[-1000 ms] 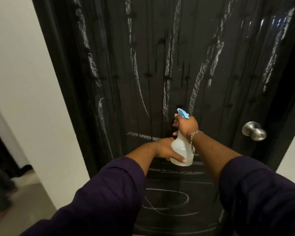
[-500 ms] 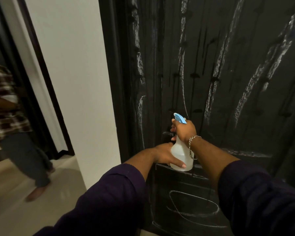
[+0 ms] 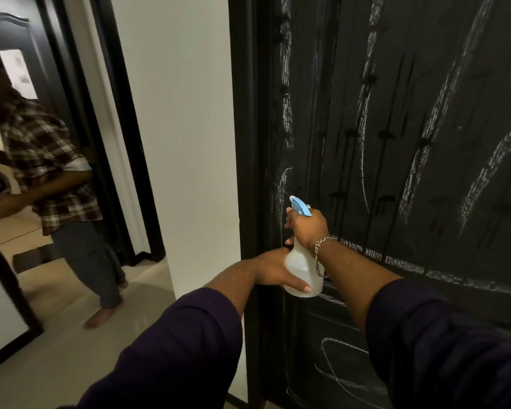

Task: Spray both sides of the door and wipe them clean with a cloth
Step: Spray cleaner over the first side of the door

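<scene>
A black panelled door [image 3: 410, 119] fills the right half of the view, streaked with white chalk lines and dark wet drips. In front of its left edge I hold a white spray bottle [image 3: 303, 270] with a blue trigger head. My right hand [image 3: 307, 228] grips the bottle's neck at the trigger, a chain bracelet on the wrist. My left hand [image 3: 275, 268] cups the bottle's lower body, thumb across its front. The nozzle points at the door near its left edge. No cloth is in view.
A white wall [image 3: 174, 143] stands left of the door frame. Beyond it, a person in a plaid shirt [image 3: 48, 160] stands barefoot on the pale floor [image 3: 56, 349] of a hallway, by another dark door frame [image 3: 112, 143].
The view has swung left: the door knob has left the frame and the hallway with the person has come in. Both hands keep the same hold on the bottle, now by the door's left edge.
</scene>
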